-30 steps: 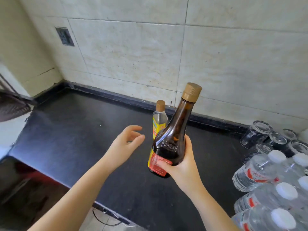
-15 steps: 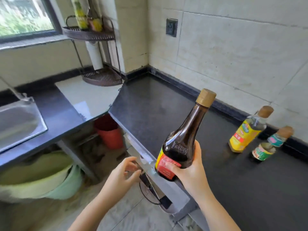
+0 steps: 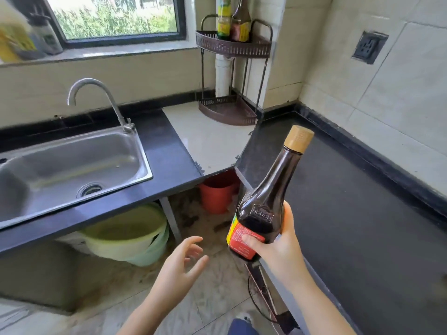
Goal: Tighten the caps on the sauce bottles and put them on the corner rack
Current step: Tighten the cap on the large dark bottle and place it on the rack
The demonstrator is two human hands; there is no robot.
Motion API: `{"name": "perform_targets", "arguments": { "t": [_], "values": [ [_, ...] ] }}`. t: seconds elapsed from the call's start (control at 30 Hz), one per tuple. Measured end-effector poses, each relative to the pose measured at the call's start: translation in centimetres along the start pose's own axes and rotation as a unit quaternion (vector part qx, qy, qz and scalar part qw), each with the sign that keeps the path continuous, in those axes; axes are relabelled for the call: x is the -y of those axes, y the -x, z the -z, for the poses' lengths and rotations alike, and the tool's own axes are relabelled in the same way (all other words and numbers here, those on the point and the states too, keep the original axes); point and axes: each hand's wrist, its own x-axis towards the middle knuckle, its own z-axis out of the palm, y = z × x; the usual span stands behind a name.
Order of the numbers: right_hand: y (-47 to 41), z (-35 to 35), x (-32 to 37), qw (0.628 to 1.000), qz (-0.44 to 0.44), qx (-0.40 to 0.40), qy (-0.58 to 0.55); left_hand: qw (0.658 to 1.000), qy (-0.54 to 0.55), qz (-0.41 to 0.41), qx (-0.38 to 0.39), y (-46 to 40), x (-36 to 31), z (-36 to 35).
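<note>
Steel sink (image 3: 72, 163) with curved faucet (image 3: 96, 97) — buckets (image 3: 125, 235) beneath, red bin (image 3: 217, 194) alongside.

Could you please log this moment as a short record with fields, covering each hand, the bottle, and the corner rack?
right hand: gripping the dark brown glass sauce bottle at its red label
bottle cap: tan screw cap, on
bottle pose: tilted, held in the air
left hand: open, empty
rack: brown two-tier metal corner rack
top tier: two bottles
bottom tier: nothing visible
</note>
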Motion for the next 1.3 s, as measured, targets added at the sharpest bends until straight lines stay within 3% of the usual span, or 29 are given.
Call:
{"name": "perform_targets", "arguments": {
  "t": [0.43,0.73,1.03,1.2,1.3],
  "values": [
    [-21.4,-2.6,2.0,0.998,0.034,0.050,0.009,0.998,0.012,-0.012,-0.064,-19.0,-2.1,3.6],
    [-33.9,-5.1,4.5,0.997,0.073,0.033,0.003,0.997,0.028,-0.049,-0.054,-31.8,-4.5,7.9],
    [-45.2,-6.2,10.7,0.992,0.120,-0.046,-0.020,0.982,-0.004,-0.186,0.004,-46.0,-9.4,14.1],
    [-52.3,-3.8,16.0,0.977,0.197,-0.086,-0.005,0.962,-0.039,-0.270,-0.012,-53.0,-15.2,15.8],
    [-57.3,-2.2,18.5,0.967,0.235,-0.100,0.021,0.936,-0.084,-0.337,-0.064,-57.0,-18.6,15.9]
  ]
}}
